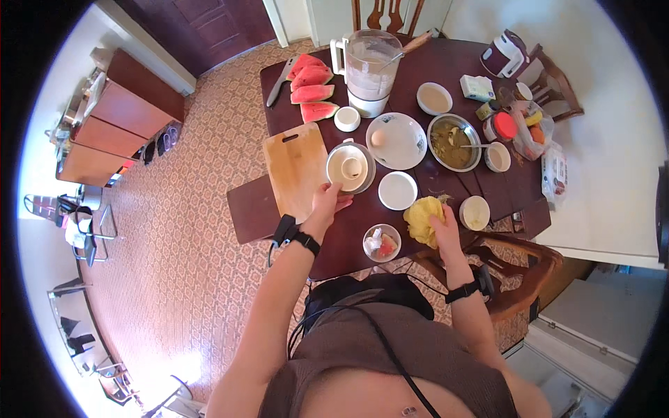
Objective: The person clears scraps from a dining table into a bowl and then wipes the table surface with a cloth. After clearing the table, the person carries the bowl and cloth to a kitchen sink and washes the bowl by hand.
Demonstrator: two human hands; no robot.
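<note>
My left hand [327,206] grips the near rim of a pale bowl [339,175] with its thumb and fingers. A smaller cup [354,166] sits inside this bowl, and a grey rim shows around and beneath it. My right hand [447,233] is closed on a crumpled yellow cloth [421,220] above the table's near edge. Between the hands stand a white bowl [398,190] and, nearer to me, a small bowl with scraps [382,243]. A cream-coloured bowl [474,213] is just right of my right hand. Left of my left hand lies a wooden cutting board [298,167].
Watermelon slices [313,93] and a knife [278,87] lie at the far left, beside a blender [371,73]. A large plate [408,143] holds an egg. Right of it stands a metal bowl of food [453,144] with a spoon. A chair [516,268] stands at the near right.
</note>
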